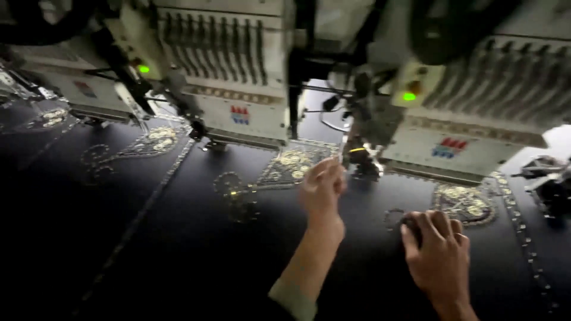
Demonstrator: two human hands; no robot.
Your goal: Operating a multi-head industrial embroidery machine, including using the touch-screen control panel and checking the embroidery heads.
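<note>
- The dark fabric (196, 249) lies flat beneath the row of embroidery heads, its long axis running left to right past them, gold stitched motifs spaced along it.
- The left hand (323, 189) reaches up toward the needle area (360, 156) of the right embroidery head (470, 119), wrist raised, fingers drawn together at the tips; whether they pinch a thread is too blurred to tell.
- The right hand (438, 252) rests palm down on the fabric, fingers curled and pressed together, just below that head, beside a gold motif (467, 203).
- The middle embroidery head (238, 77) stands well left of the right one.
</note>
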